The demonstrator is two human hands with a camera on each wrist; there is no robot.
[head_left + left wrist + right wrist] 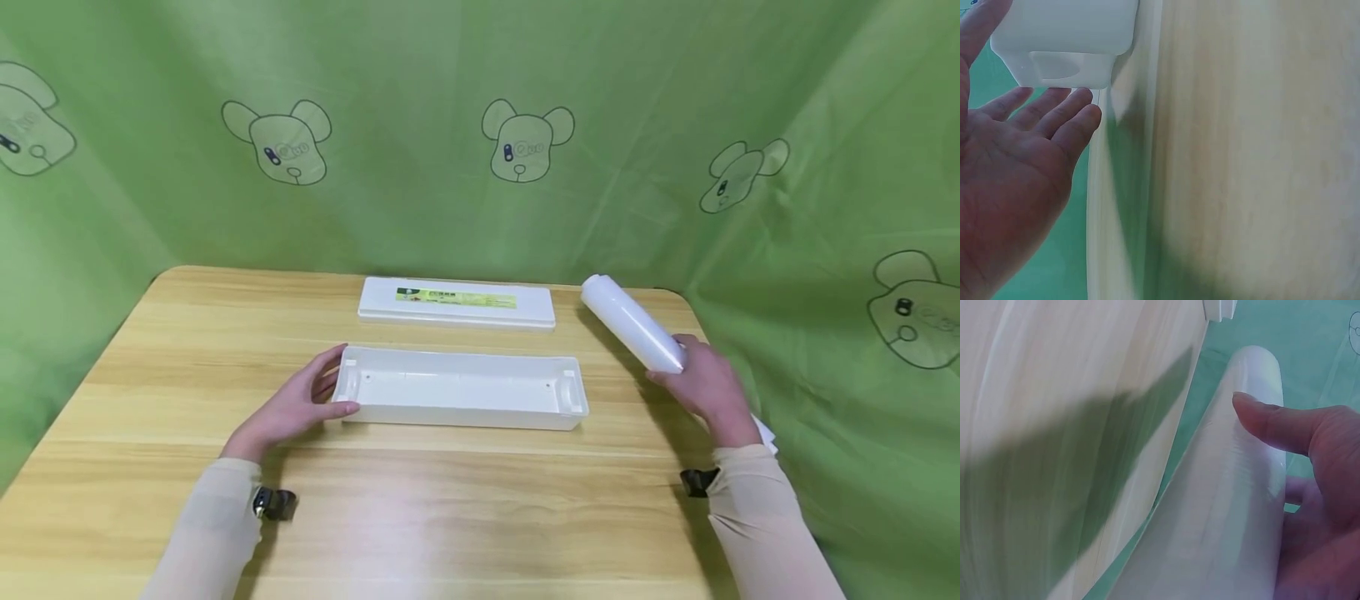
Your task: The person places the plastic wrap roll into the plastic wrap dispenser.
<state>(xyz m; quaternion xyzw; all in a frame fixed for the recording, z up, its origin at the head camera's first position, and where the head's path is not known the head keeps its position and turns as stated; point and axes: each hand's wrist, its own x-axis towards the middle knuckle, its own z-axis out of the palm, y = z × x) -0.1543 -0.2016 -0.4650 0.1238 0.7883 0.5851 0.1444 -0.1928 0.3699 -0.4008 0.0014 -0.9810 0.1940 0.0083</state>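
Note:
On the table lies a long white plastic box (461,414), its open top showing a bare inside. My left hand (303,400) is at the box's left end. Its fingertips touch the end wall (1066,69) in the left wrist view, the fingers extended, the thumb by the front corner. With my right hand (705,383) I grip a roll of plastic wrap (630,321) near its lower end, slanted at the table's right side. The thumb lies along the roll (1210,506) in the right wrist view; most of the other fingers are hidden behind it.
Behind the box lies a flat white lid (457,317) with a green and yellow label. A white piece (765,435) sticks out beyond the right wrist. A green curtain (420,217) hangs around the wooden table (450,517) at the back and sides.

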